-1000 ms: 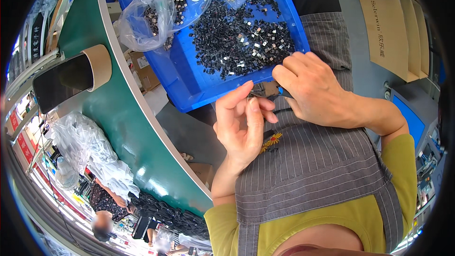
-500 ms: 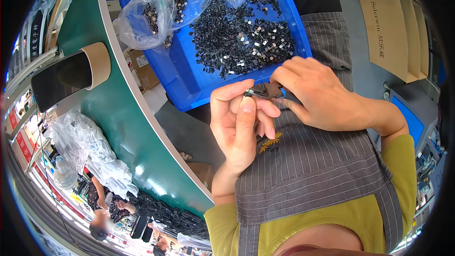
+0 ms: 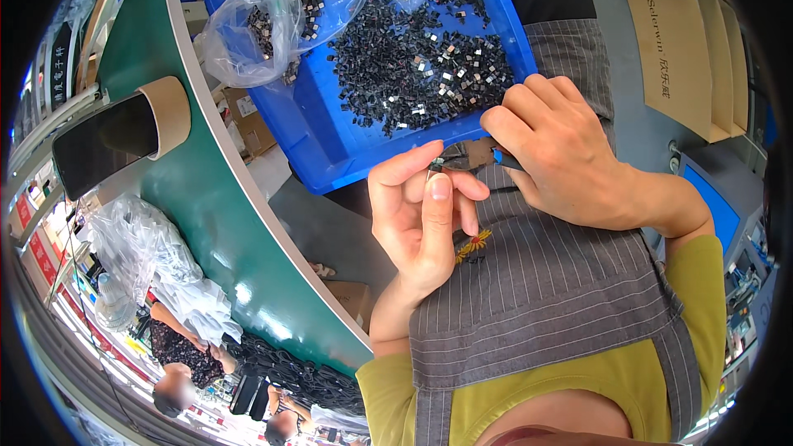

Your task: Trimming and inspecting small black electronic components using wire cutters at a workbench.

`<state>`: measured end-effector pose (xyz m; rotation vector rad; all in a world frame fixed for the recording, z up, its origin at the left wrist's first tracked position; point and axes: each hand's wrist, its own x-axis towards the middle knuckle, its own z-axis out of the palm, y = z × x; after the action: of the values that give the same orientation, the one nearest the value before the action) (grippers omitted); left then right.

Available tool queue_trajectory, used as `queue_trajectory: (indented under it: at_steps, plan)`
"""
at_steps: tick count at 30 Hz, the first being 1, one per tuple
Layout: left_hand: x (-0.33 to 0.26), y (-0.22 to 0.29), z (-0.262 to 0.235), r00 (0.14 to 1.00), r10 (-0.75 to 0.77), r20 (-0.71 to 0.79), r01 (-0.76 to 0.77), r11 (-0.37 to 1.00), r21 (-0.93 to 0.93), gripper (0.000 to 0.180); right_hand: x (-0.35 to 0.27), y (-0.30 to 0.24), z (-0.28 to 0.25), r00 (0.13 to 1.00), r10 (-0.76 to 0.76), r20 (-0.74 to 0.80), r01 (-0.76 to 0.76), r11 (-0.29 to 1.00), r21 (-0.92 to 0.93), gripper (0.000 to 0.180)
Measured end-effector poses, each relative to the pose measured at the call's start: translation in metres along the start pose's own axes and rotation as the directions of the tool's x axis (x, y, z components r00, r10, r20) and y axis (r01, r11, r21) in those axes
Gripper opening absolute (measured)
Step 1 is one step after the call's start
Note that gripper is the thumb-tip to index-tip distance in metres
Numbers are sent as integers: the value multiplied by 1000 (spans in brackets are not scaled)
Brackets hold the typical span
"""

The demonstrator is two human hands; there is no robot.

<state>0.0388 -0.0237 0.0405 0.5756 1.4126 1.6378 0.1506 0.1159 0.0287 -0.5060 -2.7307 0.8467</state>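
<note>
My left hand (image 3: 421,219) is raised over the apron, its thumb and index finger pinching a small green and metallic electronic part (image 3: 435,165). To its right, my right hand (image 3: 566,153) is closed, with the fingers curled. A small blue and dark piece shows at its fingertips, but the hand hides the rest and I cannot tell its kind. Just beyond both hands stands a blue plastic tray (image 3: 318,153). Inside it lies a wide heap of small black parts (image 3: 388,58), some with shiny metal ends.
Clear plastic bags (image 3: 239,37) holding similar parts lie in the tray. On the green table (image 3: 219,223) at left are a dark phone (image 3: 107,144) against a cardboard ring, crumpled plastic bags (image 3: 140,239) and black cables (image 3: 306,376). Cardboard boxes (image 3: 681,58) stand far right. Other people sit beyond the table.
My right hand has shifted slightly up and right, widening the gap to my left fingertips. My left hand keeps its pinch on the small part.
</note>
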Motion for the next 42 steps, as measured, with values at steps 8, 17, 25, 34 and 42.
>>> queue_trajectory:
  at_steps: [8, 17, 25, 34, 42]
  plan:
    - [-2, -7, 2, 998, 51, -27, -49, 995, 88, 27, 0, 0, 2, 1000, -4, -22, 4, 1000, -16, 23]
    - [1, -13, 6, 985, 136, -111, -109, 971, 214, 25, 0, 2, 6, 1000, -9, -3, 9, 1000, 2, 23]
    - [0, -10, 5, 987, 135, -89, -112, 968, 223, 25, -2, 1, 8, 1000, -3, 21, 2, 998, 66, 26]
    - [-2, -1, 10, 987, 47, -156, -23, 988, 155, 26, -5, -3, 3, 982, 12, 190, -66, 959, 277, 26]
    - [-2, 0, 0, 998, -31, -55, 28, 998, -47, 24, -2, -3, 2, 994, 15, 105, -29, 991, 131, 27]
